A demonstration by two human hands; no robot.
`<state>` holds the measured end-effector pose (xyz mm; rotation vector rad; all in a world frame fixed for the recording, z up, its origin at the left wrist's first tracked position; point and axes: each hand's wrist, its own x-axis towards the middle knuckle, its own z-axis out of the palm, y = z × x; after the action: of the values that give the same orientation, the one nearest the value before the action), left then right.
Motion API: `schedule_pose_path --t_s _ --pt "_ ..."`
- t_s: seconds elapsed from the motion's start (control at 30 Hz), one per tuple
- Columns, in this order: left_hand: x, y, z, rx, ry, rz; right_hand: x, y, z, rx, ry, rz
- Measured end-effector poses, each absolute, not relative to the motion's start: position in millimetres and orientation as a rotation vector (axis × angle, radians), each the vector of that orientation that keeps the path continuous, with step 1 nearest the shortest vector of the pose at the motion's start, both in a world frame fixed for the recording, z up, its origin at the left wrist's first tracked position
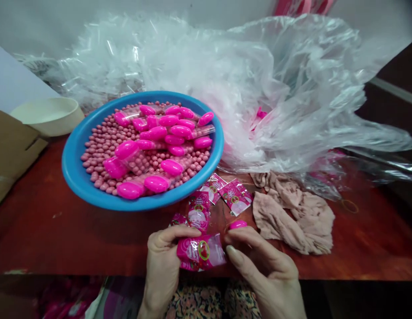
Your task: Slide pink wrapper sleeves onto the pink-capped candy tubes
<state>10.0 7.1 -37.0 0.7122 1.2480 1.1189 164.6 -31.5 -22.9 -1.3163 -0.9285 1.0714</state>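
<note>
My left hand [166, 261] is closed on a small, shiny pink packet [201, 252] with a red-and-green printed emblem, thumb along its upper edge. Close to the packet's right end is my right hand [265, 270], fingers bent, with a small gap between thumb and index fingertip. I see nothing between them. A bright pink oval cap [238, 224] shows just beyond the right index finger; whatever is below it is hidden. More pink packets, one of them upright in print [197, 212] and another tilted packet [236, 196], lie on the red table [102, 239] beyond my hands.
A blue basin [142, 204] holds pink beads and several clear tubes with pink caps. A crumpled cloth [295, 212] lies to the right. Behind stand clear plastic bags [259, 79]; at left are a white bowl [49, 119] and a cardboard box [13, 155].
</note>
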Motion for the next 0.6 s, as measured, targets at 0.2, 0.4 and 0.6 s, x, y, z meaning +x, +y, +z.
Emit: schedule_pose_path --t_s 0.2,0.4,0.6 --pt "7 6 -34 0.961 1.112 1.105 161 -31 -20 -1.455 -1.055 1.111" --pt "3 3 -36 0.816 1.102 1.088 163 -37 -23 -1.448 -1.328 0.741" --pt "-1 7 -35 0.352 1.076 1.2 189 -40 -46 -1.734 -1.61 0.057"
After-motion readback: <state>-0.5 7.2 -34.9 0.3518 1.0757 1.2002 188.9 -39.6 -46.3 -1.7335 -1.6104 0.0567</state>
